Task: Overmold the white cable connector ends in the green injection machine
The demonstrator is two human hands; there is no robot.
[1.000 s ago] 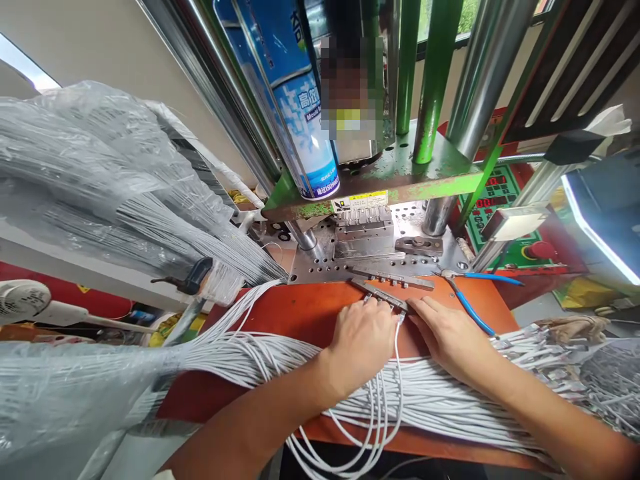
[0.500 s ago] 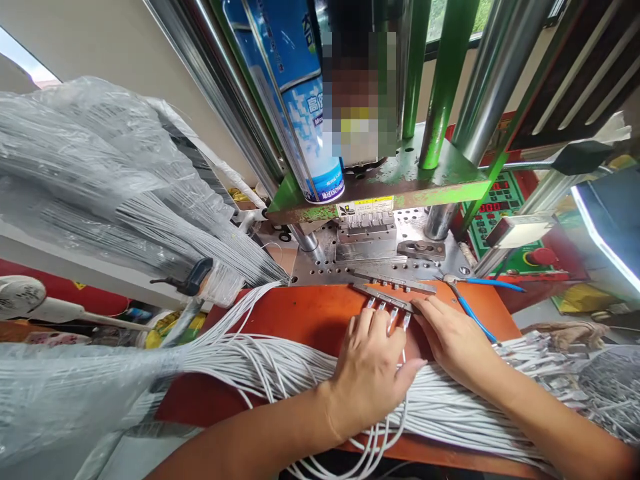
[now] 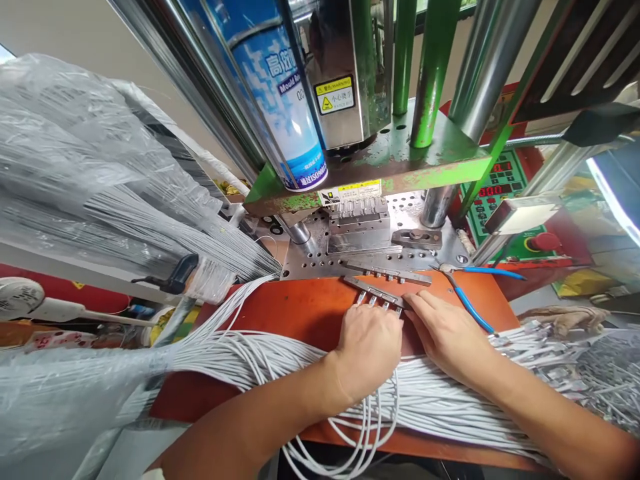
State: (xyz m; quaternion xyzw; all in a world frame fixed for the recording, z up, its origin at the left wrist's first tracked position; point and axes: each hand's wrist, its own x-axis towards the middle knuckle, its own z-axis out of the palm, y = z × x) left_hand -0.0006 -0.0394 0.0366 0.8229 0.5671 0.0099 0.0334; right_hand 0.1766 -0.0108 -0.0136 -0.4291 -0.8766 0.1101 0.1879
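Several connectors on white cables sit along the front edge of a metal bar (image 3: 376, 291) on the orange board. My left hand (image 3: 370, 347) is closed around the cables just below these connectors, its fingertips turned under and partly hidden. With its fingers pressed together, my right hand (image 3: 445, 330) grips the right end of the same bar. A second metal bar (image 3: 390, 273) with small metal parts lies just behind. Loops of white cable (image 3: 367, 427) hang below my left hand.
A press with a green plate (image 3: 410, 177) and a metal mould block (image 3: 360, 227) stands behind. Blue-handled pliers (image 3: 467, 303) lie right. A thick white cable bundle (image 3: 450, 407) crosses the orange board (image 3: 295, 307). A spray can (image 3: 285, 113) stands on the press.
My left hand's fingers have curled in from a looser, spread pose into a fist at the cables. My right hand remains at the bar's end. The view has shifted slightly.
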